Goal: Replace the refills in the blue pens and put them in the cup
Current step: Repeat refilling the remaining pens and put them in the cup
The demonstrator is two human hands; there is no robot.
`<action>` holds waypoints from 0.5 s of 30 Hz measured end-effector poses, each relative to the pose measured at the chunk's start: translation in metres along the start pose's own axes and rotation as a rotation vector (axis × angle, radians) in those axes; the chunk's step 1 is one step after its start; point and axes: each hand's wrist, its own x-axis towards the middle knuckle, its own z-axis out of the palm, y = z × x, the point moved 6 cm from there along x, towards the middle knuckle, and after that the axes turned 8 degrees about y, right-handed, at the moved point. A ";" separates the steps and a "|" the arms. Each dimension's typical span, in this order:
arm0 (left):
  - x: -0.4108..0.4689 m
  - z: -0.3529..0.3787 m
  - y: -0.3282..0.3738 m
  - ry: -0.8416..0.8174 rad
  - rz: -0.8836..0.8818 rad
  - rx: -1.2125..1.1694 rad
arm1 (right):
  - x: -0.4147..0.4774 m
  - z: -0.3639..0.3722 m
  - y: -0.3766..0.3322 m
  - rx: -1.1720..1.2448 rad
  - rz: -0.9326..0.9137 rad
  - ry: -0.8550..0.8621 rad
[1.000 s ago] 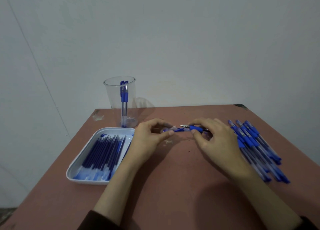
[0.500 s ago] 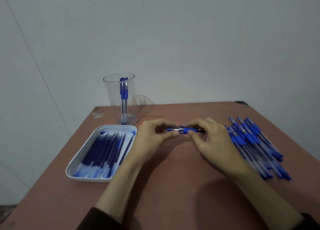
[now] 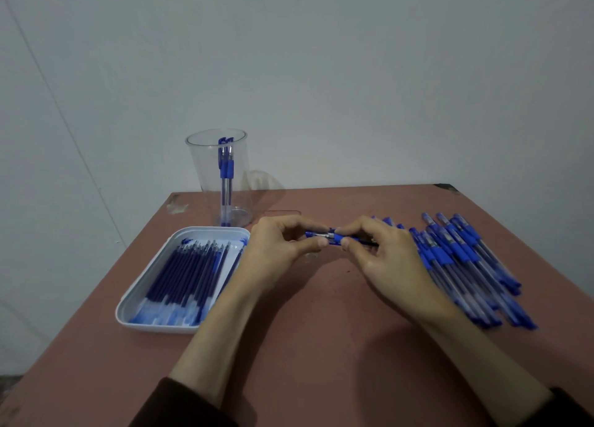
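Holds one blue pen level between both hands, just above the table and near its middle. Pinches the pen's metal-tipped end with the left hand, thumb underneath and forefinger on top, the remaining fingers curled loosely behind. Grips the pen's blue rubber grip with the right hand, thumb in front and fingers curled over the top. Hides most of the barrel under those fingers, apart from a thin dark length poking out to the right. Cannot tell whether the tip section sits fully home on the barrel or stands parted from it.

Just left of the left forearm: a white tray flat on the table, packed with dark blue refills lying side by side and touching, points toward the far rim. Behind the tray, near the far left corner: a clear cup, upright, with at least two standing pens inside, nearly vertical and close together.

Just beyond the right hand and forearm: a heap of loose pens spread on the table, roughly parallel and overlapping, slanting from the far side down toward the right edge. Blurred at the near end, and partly covered at the far end by the right hand.

At the bottom edge: dark cuffs on both forearms. Behind the table: a plain pale wall.
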 end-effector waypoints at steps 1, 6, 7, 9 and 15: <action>0.000 -0.001 0.002 0.016 -0.006 -0.044 | 0.000 -0.001 -0.002 0.050 0.007 0.018; -0.001 -0.001 0.001 0.116 -0.106 -0.386 | -0.001 0.001 -0.013 0.195 -0.008 0.022; 0.000 -0.003 0.002 0.141 -0.116 -0.422 | -0.002 0.002 -0.014 0.183 -0.017 0.009; 0.002 -0.013 0.006 0.214 -0.107 -0.476 | -0.003 0.002 -0.012 0.161 -0.020 0.012; 0.023 -0.103 0.077 0.586 0.283 -0.274 | -0.002 0.001 -0.008 0.136 -0.024 0.054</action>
